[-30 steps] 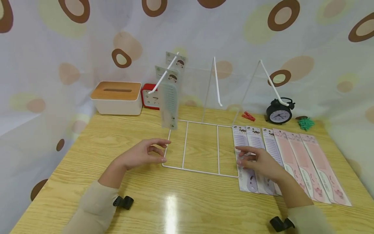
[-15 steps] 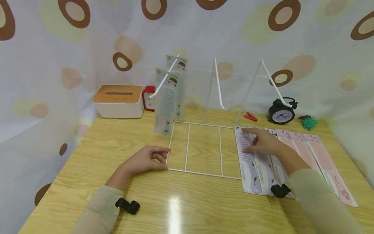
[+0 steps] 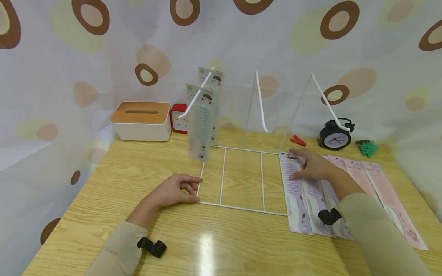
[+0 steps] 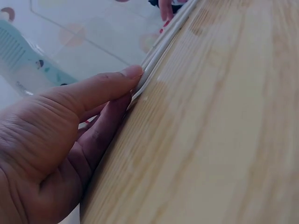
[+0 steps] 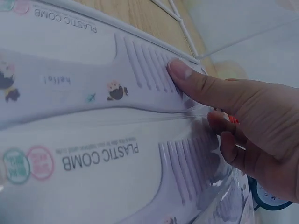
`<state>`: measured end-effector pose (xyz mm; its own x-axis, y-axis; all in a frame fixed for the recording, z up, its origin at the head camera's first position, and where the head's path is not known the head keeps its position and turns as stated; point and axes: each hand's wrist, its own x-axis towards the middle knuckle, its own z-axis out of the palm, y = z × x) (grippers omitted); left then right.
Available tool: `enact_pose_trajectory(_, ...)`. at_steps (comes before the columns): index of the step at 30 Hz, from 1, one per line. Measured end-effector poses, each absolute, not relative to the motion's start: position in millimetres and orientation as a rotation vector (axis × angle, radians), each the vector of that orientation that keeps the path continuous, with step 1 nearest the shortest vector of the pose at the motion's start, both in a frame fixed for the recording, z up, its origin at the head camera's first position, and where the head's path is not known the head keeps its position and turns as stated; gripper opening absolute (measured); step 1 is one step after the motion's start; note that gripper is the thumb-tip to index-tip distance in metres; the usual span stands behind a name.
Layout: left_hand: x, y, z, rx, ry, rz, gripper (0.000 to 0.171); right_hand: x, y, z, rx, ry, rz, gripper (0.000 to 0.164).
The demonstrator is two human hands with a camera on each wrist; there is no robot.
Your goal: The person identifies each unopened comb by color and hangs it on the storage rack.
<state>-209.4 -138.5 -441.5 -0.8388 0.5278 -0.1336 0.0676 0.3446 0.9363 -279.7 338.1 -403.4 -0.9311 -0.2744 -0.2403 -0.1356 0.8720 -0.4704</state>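
Observation:
A white wire display rack [image 3: 241, 209] stands on the wooden table, its base flat and three arms sticking up and forward. My left hand [image 3: 177, 190] pinches its front left corner; in the left wrist view the thumb [image 4: 133, 72] lies on the wire. Two green packaged combs [image 3: 200, 122] hang on the left arm. At the right, several purple packaged combs [image 3: 295, 203] lie in an overlapping row. My right hand [image 3: 312, 165] grips the top end of the leftmost one, the thumb [image 5: 180, 70] on the comb's teeth and other fingers curled near the top edge.
Pink packages [image 3: 390, 184] lie farther right. Behind stand a tissue box [image 3: 141, 120] with a wooden lid, a red clock [image 3: 178, 119] and a black alarm clock [image 3: 335, 136]. A red clip [image 3: 298, 140] and a green tangled object [image 3: 368, 148] lie near the back.
My right hand has moved forward to the top of the leftmost purple comb package. The left hand has come onto the rack's corner. The hanging green combs have swung.

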Motion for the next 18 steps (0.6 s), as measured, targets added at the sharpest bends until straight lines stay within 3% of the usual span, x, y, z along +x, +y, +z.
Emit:
enact_pose_trajectory(5,-210,-140,-442,0.543,2.187,1.500,0.066,-285,340,-407,-0.283,2.773,-0.746,0.101)
enact_pose_trajectory(14,-210,-139,-444,0.560,2.221,1.473,0.067,-284,335,-415,-0.034,2.923,-1.007,0.054)
enact_pose_trajectory(18,-211,-138,-444,0.558,2.226,1.460,0.067,-275,336,-409,0.097,2.912,-1.288,0.052)
